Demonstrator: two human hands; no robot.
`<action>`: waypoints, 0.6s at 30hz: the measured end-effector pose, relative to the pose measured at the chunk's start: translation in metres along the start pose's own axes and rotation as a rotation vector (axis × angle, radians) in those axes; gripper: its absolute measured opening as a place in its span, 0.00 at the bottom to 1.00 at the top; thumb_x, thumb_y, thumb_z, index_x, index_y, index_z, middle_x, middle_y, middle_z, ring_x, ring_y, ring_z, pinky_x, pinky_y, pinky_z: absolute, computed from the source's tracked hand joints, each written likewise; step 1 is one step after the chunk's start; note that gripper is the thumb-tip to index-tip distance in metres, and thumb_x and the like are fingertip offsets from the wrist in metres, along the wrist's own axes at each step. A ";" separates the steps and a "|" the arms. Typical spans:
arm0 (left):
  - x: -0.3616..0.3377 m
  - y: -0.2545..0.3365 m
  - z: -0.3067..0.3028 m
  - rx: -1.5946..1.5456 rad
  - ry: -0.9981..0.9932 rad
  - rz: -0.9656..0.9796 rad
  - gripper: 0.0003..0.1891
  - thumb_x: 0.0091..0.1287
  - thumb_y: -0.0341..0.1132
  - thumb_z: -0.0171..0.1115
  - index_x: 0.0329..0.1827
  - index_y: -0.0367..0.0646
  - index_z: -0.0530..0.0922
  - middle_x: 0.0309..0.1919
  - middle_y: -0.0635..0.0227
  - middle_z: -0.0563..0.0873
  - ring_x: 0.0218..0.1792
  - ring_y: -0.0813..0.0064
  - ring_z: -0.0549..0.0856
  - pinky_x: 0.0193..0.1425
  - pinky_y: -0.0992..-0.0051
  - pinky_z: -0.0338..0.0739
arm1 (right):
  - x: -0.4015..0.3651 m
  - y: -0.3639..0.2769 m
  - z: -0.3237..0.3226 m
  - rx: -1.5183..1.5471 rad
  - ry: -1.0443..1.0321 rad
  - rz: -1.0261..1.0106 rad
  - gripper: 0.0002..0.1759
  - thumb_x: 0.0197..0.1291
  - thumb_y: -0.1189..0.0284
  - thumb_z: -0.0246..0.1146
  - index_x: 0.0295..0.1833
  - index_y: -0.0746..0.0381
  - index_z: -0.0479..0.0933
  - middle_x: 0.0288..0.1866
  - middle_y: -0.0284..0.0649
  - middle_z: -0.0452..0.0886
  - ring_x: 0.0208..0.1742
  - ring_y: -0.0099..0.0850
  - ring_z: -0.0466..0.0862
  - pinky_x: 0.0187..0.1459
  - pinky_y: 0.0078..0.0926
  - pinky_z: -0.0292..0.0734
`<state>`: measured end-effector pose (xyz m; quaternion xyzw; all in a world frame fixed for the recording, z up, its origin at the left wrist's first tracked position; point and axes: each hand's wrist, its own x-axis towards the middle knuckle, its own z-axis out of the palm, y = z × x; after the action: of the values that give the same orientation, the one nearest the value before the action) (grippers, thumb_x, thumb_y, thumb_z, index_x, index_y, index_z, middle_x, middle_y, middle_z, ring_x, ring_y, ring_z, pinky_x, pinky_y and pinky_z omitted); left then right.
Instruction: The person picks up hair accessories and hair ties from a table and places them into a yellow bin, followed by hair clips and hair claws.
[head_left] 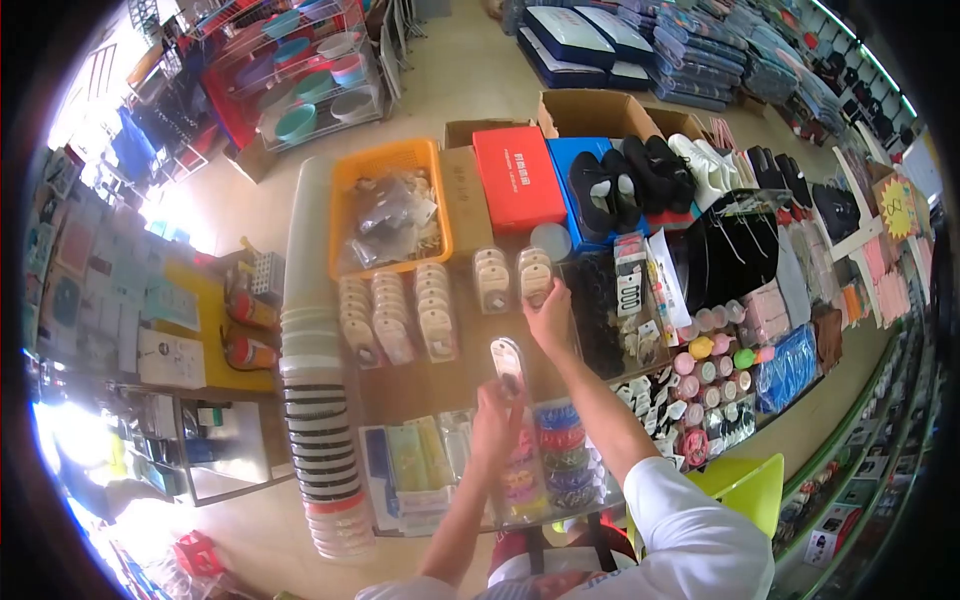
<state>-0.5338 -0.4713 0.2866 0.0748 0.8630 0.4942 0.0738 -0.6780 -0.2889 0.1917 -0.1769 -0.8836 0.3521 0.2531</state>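
My left hand [496, 425] is closed on a small carded packet [507, 357] with a pale rounded top, held upright over the table's middle. My right hand [547, 318] has its fingers closed round the lower end of another carded packet [535, 279], the front one of a short overlapping column. Just left of it lies a similar short column of packets [491, 278]. Farther left, three longer columns of the same kind overlap in rows, the nearest being a column of packets [435, 312]. What is printed on the cards is too small to read.
Behind the columns stand an orange basket [335, 225] with plastic bags, a red box [518, 178] and black shoes [592, 193]. A long row of stacked cups [322, 430] borders the left side. Coloured coils [567, 455] lie in front; a yellow-green chair [745, 492] is at right.
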 end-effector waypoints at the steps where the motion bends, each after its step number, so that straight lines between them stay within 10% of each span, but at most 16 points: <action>1: 0.009 -0.001 0.001 0.023 0.010 0.021 0.24 0.71 0.37 0.61 0.59 0.30 0.63 0.47 0.41 0.78 0.43 0.45 0.85 0.42 0.54 0.80 | 0.002 0.001 0.002 0.001 -0.010 -0.001 0.45 0.49 0.69 0.76 0.67 0.72 0.58 0.57 0.62 0.69 0.58 0.57 0.72 0.60 0.47 0.70; 11: 0.118 -0.029 0.037 0.294 0.202 -0.022 0.23 0.72 0.47 0.56 0.52 0.34 0.64 0.49 0.42 0.75 0.39 0.39 0.84 0.36 0.50 0.82 | -0.032 -0.024 -0.047 0.047 -0.039 -0.067 0.34 0.57 0.72 0.67 0.65 0.71 0.60 0.56 0.60 0.69 0.56 0.55 0.72 0.58 0.46 0.70; 18: 0.158 -0.051 0.079 0.463 0.421 -0.003 0.23 0.71 0.51 0.60 0.44 0.37 0.65 0.39 0.49 0.79 0.27 0.44 0.85 0.25 0.53 0.80 | -0.164 -0.054 -0.207 0.239 -0.347 0.043 0.17 0.61 0.78 0.63 0.55 0.65 0.72 0.40 0.41 0.76 0.33 0.28 0.77 0.33 0.22 0.73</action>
<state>-0.6754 -0.3985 0.1949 -0.0155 0.9490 0.2891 -0.1247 -0.4336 -0.2961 0.3063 -0.1011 -0.8619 0.4849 0.1087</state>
